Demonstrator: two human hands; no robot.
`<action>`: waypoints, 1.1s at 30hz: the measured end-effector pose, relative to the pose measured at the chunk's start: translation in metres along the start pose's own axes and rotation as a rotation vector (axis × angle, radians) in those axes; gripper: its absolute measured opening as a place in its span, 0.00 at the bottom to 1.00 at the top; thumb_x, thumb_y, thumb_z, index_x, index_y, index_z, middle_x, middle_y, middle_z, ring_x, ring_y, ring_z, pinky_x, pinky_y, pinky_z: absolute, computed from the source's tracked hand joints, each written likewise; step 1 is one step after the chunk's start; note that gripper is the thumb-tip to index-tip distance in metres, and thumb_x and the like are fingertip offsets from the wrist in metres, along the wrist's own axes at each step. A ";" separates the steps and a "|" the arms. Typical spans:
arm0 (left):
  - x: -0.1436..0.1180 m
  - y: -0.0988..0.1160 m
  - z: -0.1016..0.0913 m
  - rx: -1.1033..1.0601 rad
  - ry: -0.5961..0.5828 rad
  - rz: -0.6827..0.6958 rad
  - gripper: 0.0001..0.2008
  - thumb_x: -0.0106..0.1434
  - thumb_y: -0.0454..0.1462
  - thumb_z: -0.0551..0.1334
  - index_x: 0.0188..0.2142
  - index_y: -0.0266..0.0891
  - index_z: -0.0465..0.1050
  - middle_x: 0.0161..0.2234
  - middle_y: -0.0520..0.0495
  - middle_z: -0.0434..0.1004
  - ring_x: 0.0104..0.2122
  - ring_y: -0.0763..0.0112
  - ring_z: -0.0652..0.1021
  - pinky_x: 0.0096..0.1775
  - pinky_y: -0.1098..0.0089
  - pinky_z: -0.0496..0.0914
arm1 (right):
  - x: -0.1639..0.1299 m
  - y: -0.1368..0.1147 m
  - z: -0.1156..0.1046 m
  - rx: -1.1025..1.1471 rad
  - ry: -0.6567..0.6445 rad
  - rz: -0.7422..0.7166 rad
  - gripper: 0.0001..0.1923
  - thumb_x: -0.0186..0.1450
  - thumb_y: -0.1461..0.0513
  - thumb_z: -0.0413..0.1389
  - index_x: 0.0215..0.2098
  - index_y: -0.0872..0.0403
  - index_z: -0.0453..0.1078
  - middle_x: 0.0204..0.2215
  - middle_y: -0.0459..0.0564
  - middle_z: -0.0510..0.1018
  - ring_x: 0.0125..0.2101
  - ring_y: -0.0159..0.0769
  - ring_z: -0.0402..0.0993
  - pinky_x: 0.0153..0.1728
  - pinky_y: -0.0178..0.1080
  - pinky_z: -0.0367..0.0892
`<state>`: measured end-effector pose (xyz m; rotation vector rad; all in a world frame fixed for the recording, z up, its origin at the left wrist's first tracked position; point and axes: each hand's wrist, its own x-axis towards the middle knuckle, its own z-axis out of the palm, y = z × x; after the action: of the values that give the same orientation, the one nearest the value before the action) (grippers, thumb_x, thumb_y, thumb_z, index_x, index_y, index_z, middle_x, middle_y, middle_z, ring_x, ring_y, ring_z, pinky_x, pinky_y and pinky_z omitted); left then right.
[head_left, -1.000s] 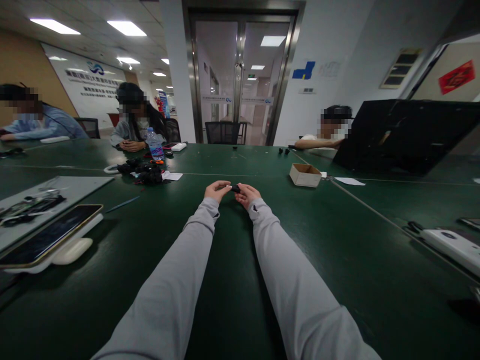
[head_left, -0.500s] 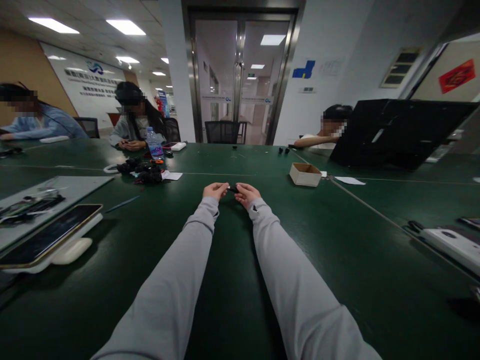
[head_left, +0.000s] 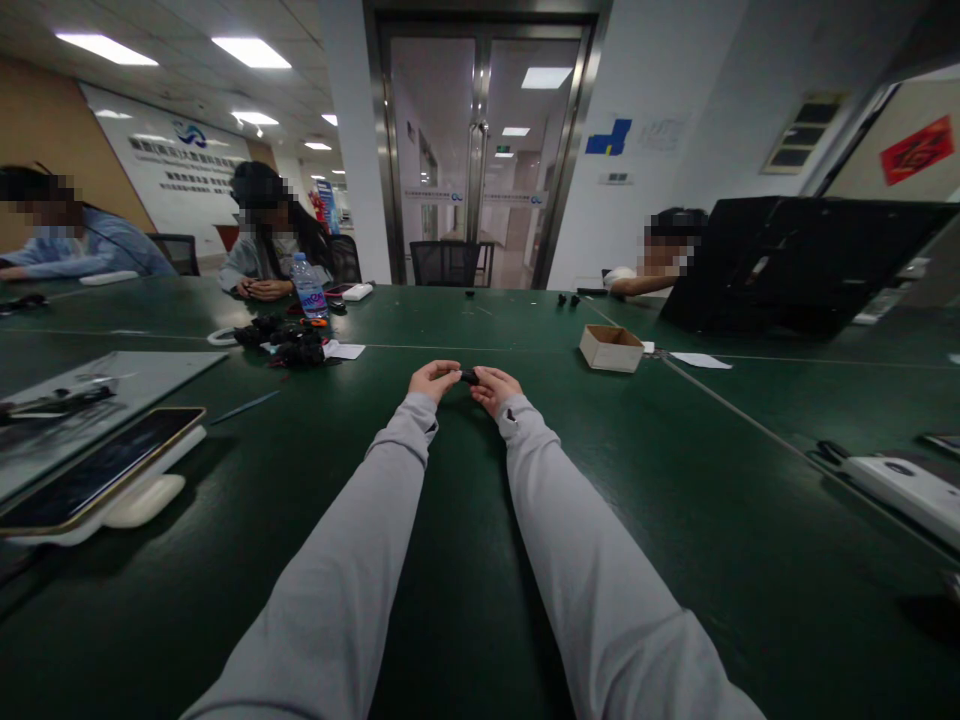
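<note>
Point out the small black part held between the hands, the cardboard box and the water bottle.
small black part (head_left: 469, 376), head view, on its visible middle between the fingertips.
cardboard box (head_left: 609, 354), head view, on its front wall.
water bottle (head_left: 309, 294), head view, on its label.

Single head-worn view, faced forward and slightly down.
The long dark green table (head_left: 675, 480) is seen from close above, glass double doors (head_left: 480, 160) far ahead.

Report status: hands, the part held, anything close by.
Left hand and right hand pinch small black part together above green table. Cardboard box off right, apart.
</note>
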<state>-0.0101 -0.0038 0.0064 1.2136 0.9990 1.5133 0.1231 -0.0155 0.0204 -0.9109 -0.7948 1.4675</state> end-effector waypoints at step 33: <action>-0.002 0.003 0.006 0.082 0.095 -0.087 0.13 0.46 0.41 0.65 0.26 0.34 0.68 0.20 0.50 0.69 0.18 0.78 0.69 0.21 0.76 0.64 | -0.002 0.000 0.003 -0.042 -0.013 -0.006 0.07 0.54 0.64 0.60 0.25 0.57 0.65 0.14 0.45 0.70 0.15 0.26 0.67 0.15 0.27 0.64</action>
<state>-0.0051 -0.0067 0.0100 1.1483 1.1720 1.4860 0.1206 -0.0170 0.0217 -0.9312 -0.8401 1.4569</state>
